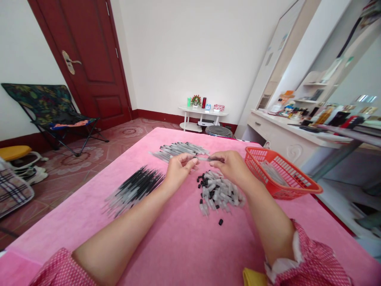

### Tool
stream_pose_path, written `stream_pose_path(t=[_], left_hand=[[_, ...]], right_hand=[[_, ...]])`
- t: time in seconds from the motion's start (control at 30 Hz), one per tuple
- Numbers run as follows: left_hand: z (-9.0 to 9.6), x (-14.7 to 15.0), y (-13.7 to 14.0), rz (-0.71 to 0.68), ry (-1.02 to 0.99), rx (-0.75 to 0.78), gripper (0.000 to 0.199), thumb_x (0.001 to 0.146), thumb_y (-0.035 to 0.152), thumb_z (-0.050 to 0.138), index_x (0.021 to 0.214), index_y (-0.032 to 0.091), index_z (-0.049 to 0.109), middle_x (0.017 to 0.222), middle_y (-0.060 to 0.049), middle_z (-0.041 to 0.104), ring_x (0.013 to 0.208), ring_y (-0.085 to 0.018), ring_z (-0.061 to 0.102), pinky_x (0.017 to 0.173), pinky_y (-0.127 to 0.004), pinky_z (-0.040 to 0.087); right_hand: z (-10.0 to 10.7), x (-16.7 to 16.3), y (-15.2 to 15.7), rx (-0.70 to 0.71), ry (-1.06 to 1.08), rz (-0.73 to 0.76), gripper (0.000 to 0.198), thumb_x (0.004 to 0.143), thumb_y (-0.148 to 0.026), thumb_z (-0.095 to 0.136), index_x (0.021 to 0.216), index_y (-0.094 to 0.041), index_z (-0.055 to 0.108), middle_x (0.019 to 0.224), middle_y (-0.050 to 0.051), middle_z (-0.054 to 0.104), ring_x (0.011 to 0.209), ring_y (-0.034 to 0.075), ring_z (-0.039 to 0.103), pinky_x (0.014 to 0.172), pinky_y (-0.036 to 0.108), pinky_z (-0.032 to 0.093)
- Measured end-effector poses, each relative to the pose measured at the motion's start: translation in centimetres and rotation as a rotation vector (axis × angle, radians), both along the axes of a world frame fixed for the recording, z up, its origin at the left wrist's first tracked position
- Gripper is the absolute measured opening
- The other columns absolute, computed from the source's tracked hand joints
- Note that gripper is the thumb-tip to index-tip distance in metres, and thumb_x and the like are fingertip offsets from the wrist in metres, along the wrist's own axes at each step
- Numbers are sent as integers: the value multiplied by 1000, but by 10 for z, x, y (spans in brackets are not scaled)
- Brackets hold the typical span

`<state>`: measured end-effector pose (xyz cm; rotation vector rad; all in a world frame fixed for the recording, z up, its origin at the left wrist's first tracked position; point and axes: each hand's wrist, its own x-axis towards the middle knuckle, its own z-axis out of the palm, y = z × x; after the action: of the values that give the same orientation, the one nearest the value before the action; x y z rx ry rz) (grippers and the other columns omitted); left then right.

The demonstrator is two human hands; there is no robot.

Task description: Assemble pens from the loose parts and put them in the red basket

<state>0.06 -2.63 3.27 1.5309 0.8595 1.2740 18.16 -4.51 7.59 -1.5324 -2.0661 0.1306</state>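
My left hand [182,163] and my right hand [230,165] are raised over the far middle of the table, fingertips pinched toward each other. Between them runs a slim clear pen [203,158], gripped at both ends, with a dark part at the right fingers. Below my right hand is a heap of clear pen caps [222,192] mixed with small black plugs. One black plug [220,222] lies apart, nearer me. Left of my left forearm lies a pile of black ink refills [138,184]. Behind my left hand, several clear pens [178,148] lie side by side.
A pink cloth [172,246] covers the table. At its right edge stands a red plastic basket [290,190] holding clear tube-like pieces. Something yellow [254,277] lies at the near edge. Beyond are a folding chair [44,105], a small white stand [205,112] and a cluttered dresser [297,129].
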Motion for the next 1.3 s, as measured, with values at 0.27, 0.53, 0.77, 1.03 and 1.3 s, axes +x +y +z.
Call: stream_pose_path(t=[0.27, 0.53, 0.77, 1.03, 1.3], left_hand=[[-5, -9, 0, -16, 321, 312, 31, 85, 36, 43, 63, 16, 53, 60, 1, 54, 60, -12, 51, 60, -22, 38], [-10, 2, -3, -186, -16, -188, 44, 85, 49, 35, 53, 19, 35, 37, 5, 38, 34, -8, 32, 41, -22, 24], [-14, -1, 0, 45, 189, 134, 29, 82, 43, 47, 68, 17, 48, 59, 3, 52, 49, -9, 45, 50, -21, 33], [-20, -3, 5, 65, 292, 38, 54, 88, 52, 27, 49, 18, 42, 38, 3, 41, 39, -10, 41, 47, -23, 31], [-16, -2, 4, 1, 230, 22, 48, 83, 54, 39, 53, 17, 44, 42, 3, 44, 39, -8, 40, 44, -22, 30]], right_hand=[[-2, 6, 1, -36, -42, 117, 18, 78, -21, 55, 84, -22, 72, 76, 1, 70, 71, 15, 61, 63, 23, 41], [3, -4, -5, 77, -139, 15, 16, 73, -23, 63, 86, -27, 71, 86, 0, 71, 78, 16, 62, 65, 24, 41], [3, -2, -6, 71, -193, -26, 17, 73, -26, 63, 88, -29, 71, 86, -1, 72, 79, 17, 63, 64, 25, 41], [0, -7, -5, 88, -200, -29, 16, 75, -28, 62, 87, -30, 72, 86, -1, 72, 79, 17, 64, 64, 25, 41], [2, -6, -6, 77, -217, -33, 16, 73, -27, 63, 86, -30, 72, 83, -2, 72, 76, 17, 64, 62, 25, 40]])
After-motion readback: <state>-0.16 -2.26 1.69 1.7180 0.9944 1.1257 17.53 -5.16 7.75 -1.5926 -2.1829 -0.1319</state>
